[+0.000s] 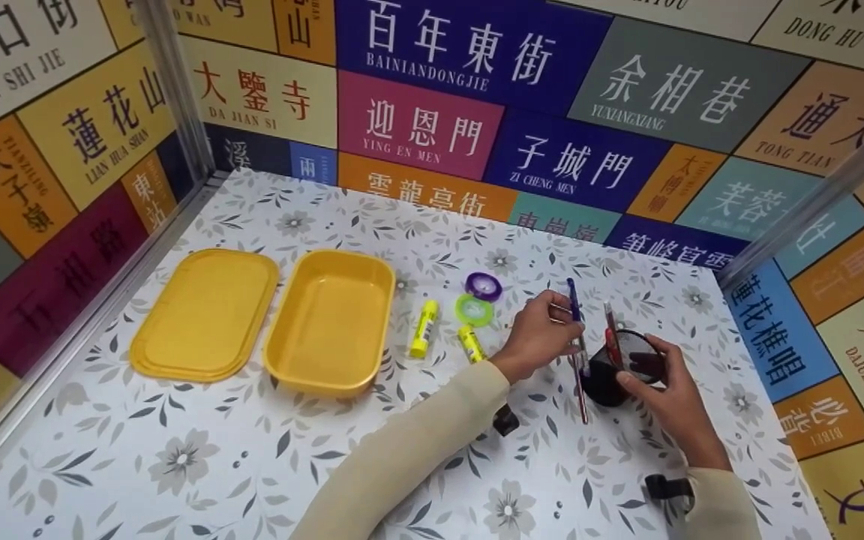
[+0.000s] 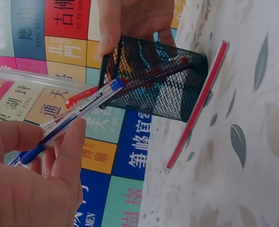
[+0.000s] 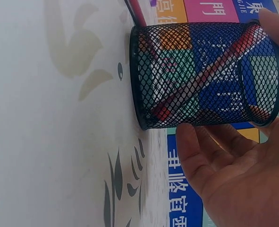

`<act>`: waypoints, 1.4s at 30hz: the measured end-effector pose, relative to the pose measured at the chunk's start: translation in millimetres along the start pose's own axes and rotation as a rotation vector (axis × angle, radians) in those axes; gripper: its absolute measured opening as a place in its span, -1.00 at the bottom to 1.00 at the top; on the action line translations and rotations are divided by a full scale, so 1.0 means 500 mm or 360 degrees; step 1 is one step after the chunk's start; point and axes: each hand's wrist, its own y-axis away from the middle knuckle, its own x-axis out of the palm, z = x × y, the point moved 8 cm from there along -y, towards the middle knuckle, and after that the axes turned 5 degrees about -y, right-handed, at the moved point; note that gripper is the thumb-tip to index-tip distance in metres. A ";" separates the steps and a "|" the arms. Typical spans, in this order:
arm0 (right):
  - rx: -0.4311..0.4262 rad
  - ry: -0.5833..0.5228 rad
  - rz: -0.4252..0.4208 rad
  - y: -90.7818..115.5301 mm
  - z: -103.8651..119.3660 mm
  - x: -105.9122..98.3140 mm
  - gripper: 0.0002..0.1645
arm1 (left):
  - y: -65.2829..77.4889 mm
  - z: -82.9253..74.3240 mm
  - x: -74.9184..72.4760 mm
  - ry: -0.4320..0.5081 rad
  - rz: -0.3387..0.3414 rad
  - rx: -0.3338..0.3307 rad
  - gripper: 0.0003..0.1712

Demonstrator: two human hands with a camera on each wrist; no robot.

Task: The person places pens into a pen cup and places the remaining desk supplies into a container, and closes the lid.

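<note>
My left hand (image 1: 541, 334) pinches a clear-barrelled blue pen (image 2: 89, 101) between thumb and fingers, its blue end slanting toward the open top of a black mesh pen cup (image 3: 200, 75). My right hand (image 1: 668, 390) grips that cup near its rim, thumb on one side and fingers on the other. Inside the cup a red pen (image 1: 613, 341) leans diagonally, showing through the mesh in the right wrist view. Beside the cup's base, a slim red stick-like piece (image 2: 198, 106) lies on the tabletop, partly overlapped by the left hand's pen in the head view.
Left of my hands are two yellow glue sticks (image 1: 424, 330), a purple tape roll (image 1: 498, 289) and a green tape roll (image 1: 473, 322). Farther left stand a yellow box (image 1: 331, 337) without its cover and a flat yellow lid (image 1: 207, 315). Sign-printed walls (image 1: 421, 124) border the flowered tabletop.
</note>
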 end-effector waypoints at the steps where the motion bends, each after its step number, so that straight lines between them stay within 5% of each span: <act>1: 0.0002 -0.0002 0.0001 0.000 -0.001 0.000 0.02 | 0.001 -0.003 0.003 0.0007 0.0008 0.0007 -0.74; 12: -0.0058 -0.0045 0.0002 0.006 0.004 0.001 -0.02 | 0.005 -0.013 0.020 0.0115 0.0027 0.0035 -0.73; 21: -0.0044 -0.0016 -0.0018 0.006 0.004 0.000 -0.01 | 0.004 -0.029 0.030 0.0032 0.0003 0.0162 -0.76; 33: -0.0081 -0.0078 -0.0012 0.003 0.004 0.005 -0.02 | 0.001 -0.036 0.044 -0.0343 -0.0077 0.0298 -0.78; 42: -0.0083 -0.0051 -0.0012 0.002 -0.002 0.003 -0.02 | 0.004 -0.029 0.073 -0.0808 0.0034 0.0522 -0.88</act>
